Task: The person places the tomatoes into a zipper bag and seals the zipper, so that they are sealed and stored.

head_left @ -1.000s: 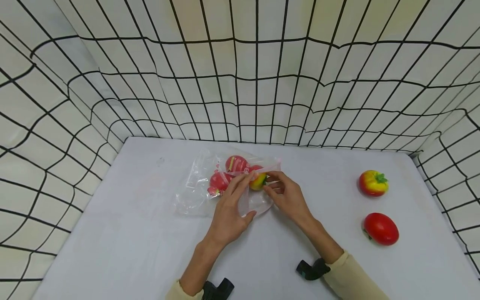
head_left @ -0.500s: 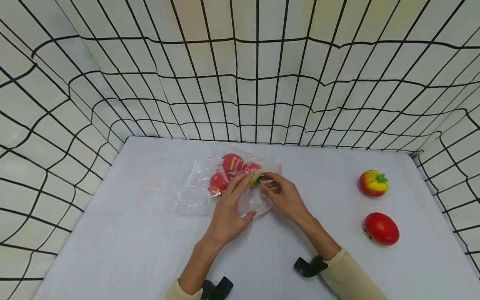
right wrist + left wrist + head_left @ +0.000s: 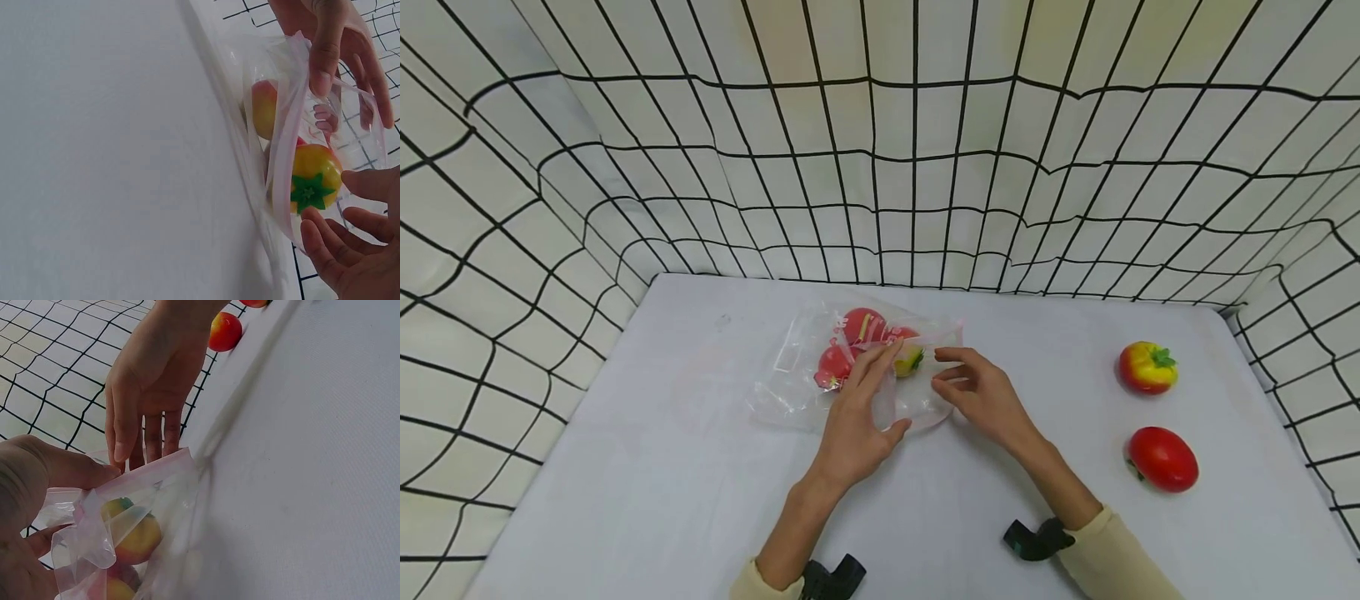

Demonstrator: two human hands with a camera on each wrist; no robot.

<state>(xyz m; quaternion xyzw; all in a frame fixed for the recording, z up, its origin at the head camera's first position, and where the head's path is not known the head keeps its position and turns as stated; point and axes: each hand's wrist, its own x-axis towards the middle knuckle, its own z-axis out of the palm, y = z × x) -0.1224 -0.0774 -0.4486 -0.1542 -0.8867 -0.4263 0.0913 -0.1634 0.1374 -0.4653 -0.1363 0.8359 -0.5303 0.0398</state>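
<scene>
A clear zip-lock bag (image 3: 790, 400) with a pink rim lies on the white table, several red round fruits (image 3: 862, 326) inside it. My left hand (image 3: 853, 437) is at the bag's mouth with thumb and fingers spread wide, the thumb on the pinkish rim (image 3: 286, 181) in the right wrist view. Just within the mouth sits a yellow-and-red fruit (image 3: 315, 169) with a green star-shaped top. My right hand (image 3: 988, 400) stands beside this fruit, its fingers apart and loosely bent, holding nothing. Left fingers partly hide the bag's contents in the head view.
To the right on the white table (image 3: 662, 500) lie a red-and-yellow bell-pepper-like fruit (image 3: 1147, 367) and, nearer, a red tomato (image 3: 1162, 458). Black netting (image 3: 913, 208) over pale walls closes off the back and both sides.
My right hand has let go of the yellow-and-red fruit and drawn back slightly to the right. That fruit has shifted left, deeper into the bag. The left hand has hardly moved.
</scene>
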